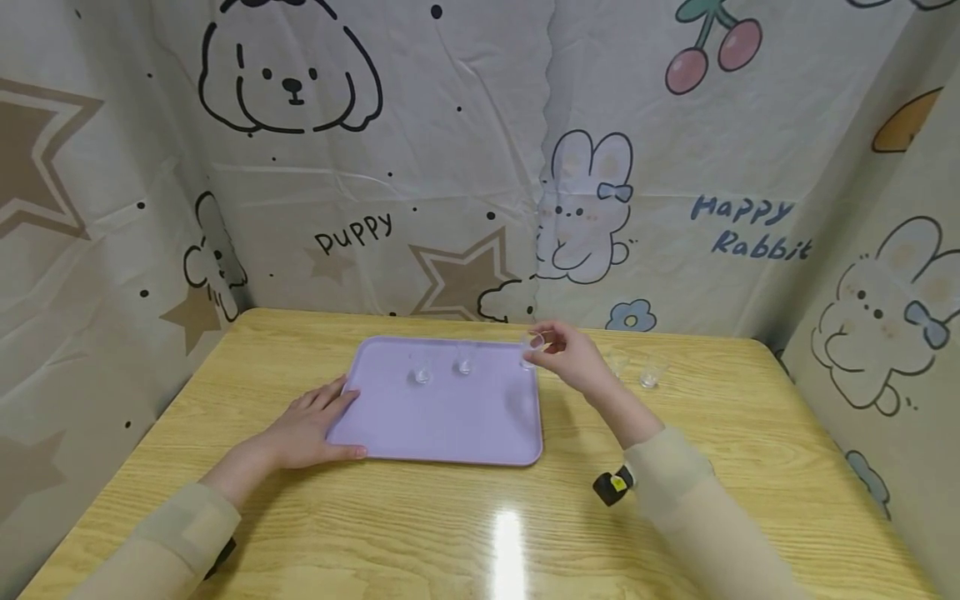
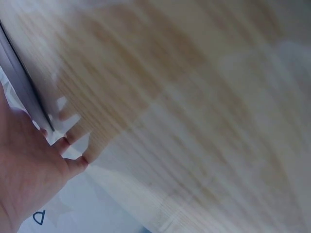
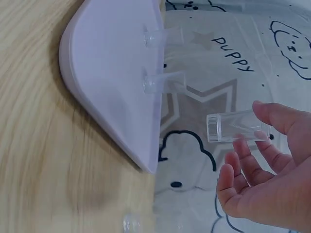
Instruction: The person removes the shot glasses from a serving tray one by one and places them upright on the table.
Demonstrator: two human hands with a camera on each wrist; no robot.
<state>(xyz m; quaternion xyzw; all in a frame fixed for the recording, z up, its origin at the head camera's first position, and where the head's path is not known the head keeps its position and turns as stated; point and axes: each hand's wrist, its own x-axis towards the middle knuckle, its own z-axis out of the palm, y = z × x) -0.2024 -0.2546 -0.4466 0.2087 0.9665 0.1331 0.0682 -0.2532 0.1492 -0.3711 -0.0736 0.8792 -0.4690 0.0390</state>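
Observation:
My right hand [image 1: 573, 358] pinches a clear shot glass [image 3: 235, 126] between thumb and fingertips, above the right end of a lilac tray [image 1: 450, 429]. In the right wrist view the held glass is apart from the tray. Two more shot glasses stand on the tray, one left of centre [image 1: 422, 372] and one near the middle [image 1: 465, 362]. My left hand [image 1: 311, 425] lies at the tray's left front corner, fingers stretched along the left side and thumb at the front edge. The left wrist view shows that hand [image 2: 29, 165] beside the tray's dark-lined edge.
Right of the tray, two clear shot glasses stand on the wooden table [image 1: 420, 525], one [image 1: 649, 377] farther right and one [image 1: 617, 364] partly behind my right hand. A printed cloth [image 1: 465, 167] hangs behind the table and along both sides.

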